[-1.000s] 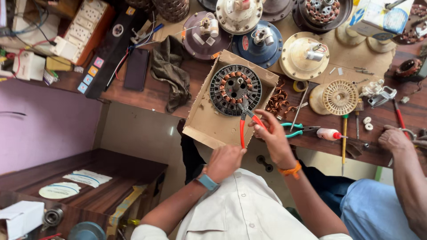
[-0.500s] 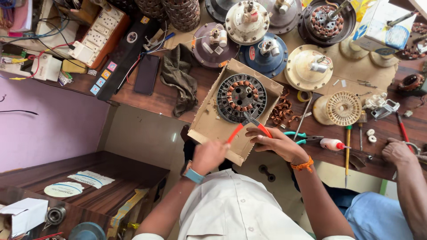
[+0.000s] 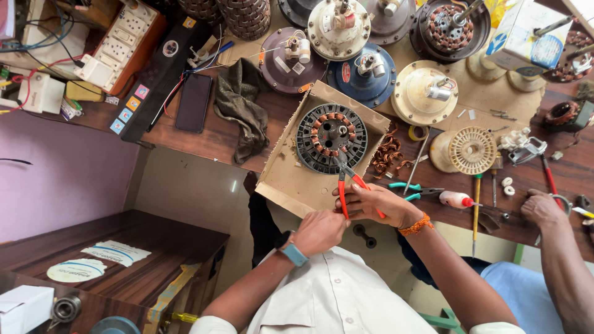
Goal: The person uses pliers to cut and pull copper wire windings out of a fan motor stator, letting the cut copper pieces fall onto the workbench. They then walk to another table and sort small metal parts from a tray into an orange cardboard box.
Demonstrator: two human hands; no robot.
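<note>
The right hand (image 3: 374, 203) grips red pliers (image 3: 344, 179), now nearer the fan motor (image 3: 331, 137); the closed left hand (image 3: 320, 231) has drawn back off the cardboard tray (image 3: 291, 185).

A pair of red-handled metal pliers (image 3: 344, 179) points its closed nose up into the middle of a round dark fan-motor stator ringed with copper windings (image 3: 331, 137); its two handles splay downward toward the near edge. The stator lies flat in the far part of a shallow, open brown cardboard box (image 3: 291, 179), which sits tilted on the wooden bench (image 3: 198, 139) with its near corner overhanging the bench edge.
</note>
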